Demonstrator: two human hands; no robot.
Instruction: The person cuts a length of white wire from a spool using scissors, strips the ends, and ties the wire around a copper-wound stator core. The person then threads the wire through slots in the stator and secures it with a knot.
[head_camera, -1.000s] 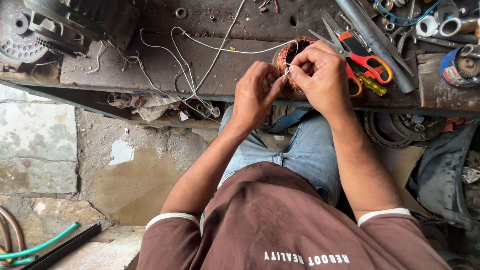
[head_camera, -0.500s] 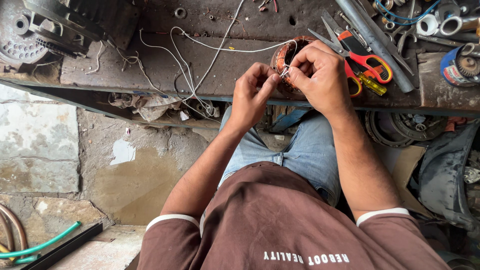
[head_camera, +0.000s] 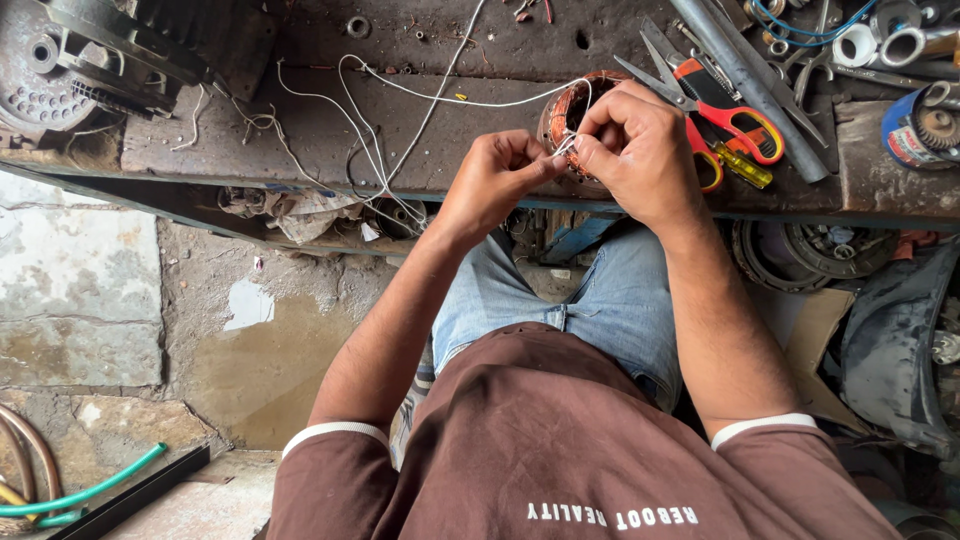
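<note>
While the person sits at a dark, grimy workbench (head_camera: 300, 150), both hands meet at its near edge over a round motor winding of copper coils (head_camera: 562, 108). The left hand (head_camera: 492, 180) has its fingers curled nearly closed, thumb and forefinger pinching the end of a thin white wire (head_camera: 470, 102) right at the coil. The right hand (head_camera: 640, 150) is likewise curled tight, its fingertips pressed against those of the left hand and nipping the same wire. The winding sits just behind the fingertips, partly hidden by the right hand's knuckles.

From the pinch, the white wire runs away to the left of the fingers across the bench and loops over its front edge. Just beyond the right hand's knuckles lie scissors with red and orange handles (head_camera: 735, 115), and beside them a small yellow-handled screwdriver (head_camera: 745, 168). A grey metal pipe (head_camera: 750, 85) slants past these, farther right. At the far right, well away from the fingers, a blue tin can (head_camera: 915, 130) lies on its side; a toothed gear sits in its mouth, and what else it holds cannot be told. Far to the left of the fingers rests a grey motor housing (head_camera: 60, 60).
</note>
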